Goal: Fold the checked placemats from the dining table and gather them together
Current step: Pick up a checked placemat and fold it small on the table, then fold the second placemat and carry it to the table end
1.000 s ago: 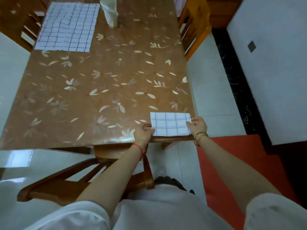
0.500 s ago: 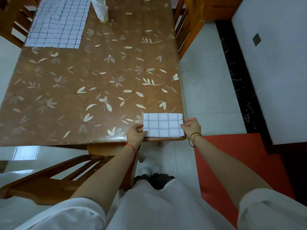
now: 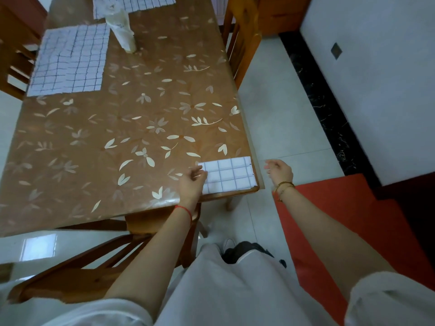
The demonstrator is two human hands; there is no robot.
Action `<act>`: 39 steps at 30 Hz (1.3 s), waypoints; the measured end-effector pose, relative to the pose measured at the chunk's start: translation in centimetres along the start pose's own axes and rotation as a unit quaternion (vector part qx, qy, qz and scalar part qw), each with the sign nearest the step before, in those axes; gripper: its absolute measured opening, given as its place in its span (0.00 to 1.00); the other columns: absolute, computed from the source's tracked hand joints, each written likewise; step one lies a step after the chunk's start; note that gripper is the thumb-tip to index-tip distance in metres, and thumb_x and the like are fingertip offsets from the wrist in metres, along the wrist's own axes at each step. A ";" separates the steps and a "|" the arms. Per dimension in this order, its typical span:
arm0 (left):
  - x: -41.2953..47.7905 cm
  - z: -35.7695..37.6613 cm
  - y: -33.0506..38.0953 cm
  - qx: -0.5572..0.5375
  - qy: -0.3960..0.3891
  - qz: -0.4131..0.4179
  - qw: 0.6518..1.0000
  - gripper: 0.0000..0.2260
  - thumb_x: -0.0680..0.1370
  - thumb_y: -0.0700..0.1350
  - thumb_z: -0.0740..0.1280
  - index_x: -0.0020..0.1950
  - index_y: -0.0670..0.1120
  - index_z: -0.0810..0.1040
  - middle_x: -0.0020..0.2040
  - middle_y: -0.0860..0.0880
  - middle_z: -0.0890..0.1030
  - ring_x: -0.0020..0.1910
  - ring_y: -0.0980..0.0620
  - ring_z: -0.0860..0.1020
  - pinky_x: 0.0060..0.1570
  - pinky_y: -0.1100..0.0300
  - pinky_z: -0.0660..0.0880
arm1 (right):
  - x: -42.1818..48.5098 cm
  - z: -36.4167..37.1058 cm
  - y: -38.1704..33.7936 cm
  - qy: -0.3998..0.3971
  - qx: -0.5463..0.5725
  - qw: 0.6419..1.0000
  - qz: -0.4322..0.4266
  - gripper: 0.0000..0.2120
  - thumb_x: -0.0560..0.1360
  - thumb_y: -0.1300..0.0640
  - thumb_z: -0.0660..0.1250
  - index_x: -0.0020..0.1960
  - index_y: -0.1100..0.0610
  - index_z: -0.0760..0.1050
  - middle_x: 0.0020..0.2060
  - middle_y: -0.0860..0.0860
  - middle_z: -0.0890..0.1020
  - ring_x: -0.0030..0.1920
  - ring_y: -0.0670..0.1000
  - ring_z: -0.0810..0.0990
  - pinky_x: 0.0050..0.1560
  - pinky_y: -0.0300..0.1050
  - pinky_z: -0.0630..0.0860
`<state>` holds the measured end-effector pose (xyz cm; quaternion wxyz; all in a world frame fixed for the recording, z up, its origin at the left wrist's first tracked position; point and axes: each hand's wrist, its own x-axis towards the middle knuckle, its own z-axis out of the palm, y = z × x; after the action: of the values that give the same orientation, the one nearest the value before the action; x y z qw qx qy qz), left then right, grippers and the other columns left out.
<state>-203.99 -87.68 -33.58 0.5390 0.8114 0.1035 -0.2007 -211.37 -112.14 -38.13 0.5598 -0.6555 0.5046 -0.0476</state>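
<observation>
Dining table: my landmark, glossy leaf-pattern top.

Open placemat lies flat at table's far left edge, unfolded, likely next job. Second open placemat beyond it at far end, partly cut off.

Pale bag-like thing stands between them; cannot tell what.

Folded placemat parked at table's near right corner, start of pile, handy for stacking.

My left hand: loose, empty, fingertips at fold's left edge.

My right hand: open, empty, off table's right edge.
</observation>
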 end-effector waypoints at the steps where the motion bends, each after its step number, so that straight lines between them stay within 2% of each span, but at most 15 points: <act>1: -0.2 0.0 0.5 -0.027 -0.018 0.006 0.999 0.13 0.78 0.42 0.69 0.62 0.42 0.79 0.53 0.47 0.81 0.52 0.53 0.78 0.56 0.61 0.73 | -0.9 -0.2 -0.7 -0.003 0.020 1.000 -0.005 0.12 0.66 0.48 0.63 0.44 0.51 0.81 0.44 0.54 0.85 0.49 0.56 0.82 0.56 0.54 0.79; 5: -0.7 0.5 2.6 -0.082 -0.075 0.034 0.993 0.11 0.78 0.44 0.68 0.61 0.46 0.80 0.57 0.48 0.82 0.58 0.50 0.80 0.61 0.55 0.75 | -3.1 -1.6 -2.1 -0.006 0.098 0.995 -0.021 0.09 0.70 0.50 0.66 0.46 0.51 0.81 0.44 0.52 0.84 0.46 0.50 0.80 0.52 0.46 0.76; 9: -1.3 2.2 5.1 -0.139 -0.121 0.026 0.983 0.10 0.79 0.45 0.68 0.61 0.48 0.80 0.58 0.48 0.82 0.57 0.52 0.80 0.59 0.57 0.75 | -2.8 -3.5 -2.7 -0.020 0.164 0.986 -0.020 0.10 0.77 0.58 0.63 0.55 0.59 0.81 0.44 0.53 0.82 0.43 0.47 0.79 0.47 0.38 0.75; 12: -1.4 4.7 7.4 -0.155 -0.138 0.038 0.977 0.14 0.79 0.47 0.69 0.63 0.47 0.79 0.60 0.48 0.82 0.58 0.52 0.81 0.59 0.57 0.76 | -1.5 -6.1 -3.6 -0.034 0.195 0.980 -0.020 0.10 0.78 0.57 0.63 0.54 0.58 0.80 0.47 0.53 0.82 0.46 0.49 0.79 0.46 0.39 0.75; 18: -2.5 12.6 12.9 -0.188 -0.142 0.065 0.970 0.13 0.79 0.46 0.68 0.64 0.47 0.79 0.58 0.50 0.84 0.57 0.52 0.82 0.60 0.58 0.75 | 2.5 -14.1 -6.7 -0.064 0.224 0.972 -0.042 0.11 0.78 0.56 0.64 0.57 0.59 0.79 0.49 0.53 0.82 0.50 0.50 0.79 0.57 0.46 0.75; 21: -3.1 16.6 15.4 -0.205 -0.132 0.073 0.967 0.14 0.80 0.45 0.67 0.65 0.45 0.79 0.57 0.49 0.84 0.52 0.55 0.83 0.52 0.64 0.77 | 5.1 -18.2 -8.1 -0.078 0.212 0.972 -0.064 0.12 0.79 0.55 0.63 0.57 0.57 0.80 0.50 0.52 0.83 0.52 0.51 0.79 0.59 0.47 0.75; 23: -3.4 19.1 17.0 -0.215 -0.126 0.076 0.965 0.13 0.80 0.44 0.66 0.64 0.44 0.79 0.56 0.49 0.84 0.51 0.55 0.83 0.50 0.65 0.77 | 6.8 -20.6 -8.9 -0.080 0.208 0.972 -0.079 0.11 0.79 0.54 0.63 0.57 0.56 0.80 0.50 0.51 0.83 0.53 0.51 0.80 0.59 0.47 0.75; 30: -2.4 26.2 22.3 -0.219 -0.117 0.080 0.965 0.15 0.81 0.45 0.65 0.66 0.44 0.77 0.59 0.47 0.82 0.58 0.50 0.82 0.53 0.60 0.74 | 13.2 -26.8 -11.4 -0.078 0.212 0.970 -0.087 0.10 0.79 0.53 0.63 0.55 0.54 0.80 0.52 0.51 0.83 0.55 0.51 0.80 0.57 0.44 0.76; 33: -1.0 28.8 24.4 -0.216 -0.119 0.082 0.966 0.15 0.81 0.46 0.65 0.67 0.44 0.76 0.60 0.48 0.82 0.59 0.51 0.81 0.58 0.58 0.75 | 16.3 -28.0 -12.7 -0.079 0.216 0.970 -0.082 0.10 0.79 0.53 0.63 0.56 0.54 0.80 0.53 0.52 0.83 0.55 0.51 0.80 0.56 0.44 0.76; 39: 5.4 34.2 29.1 -0.208 -0.126 0.096 0.965 0.15 0.81 0.48 0.65 0.67 0.47 0.77 0.61 0.50 0.82 0.59 0.53 0.81 0.62 0.57 0.75 | 24.1 -28.5 -17.5 -0.083 0.221 0.968 -0.085 0.10 0.79 0.53 0.63 0.55 0.53 0.81 0.53 0.52 0.83 0.56 0.51 0.80 0.58 0.45 0.76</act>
<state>-195.25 -130.87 -23.29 0.7211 0.6559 -0.0042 -0.2231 -206.88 -151.27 -26.08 0.7243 -0.5578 0.3763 -0.1505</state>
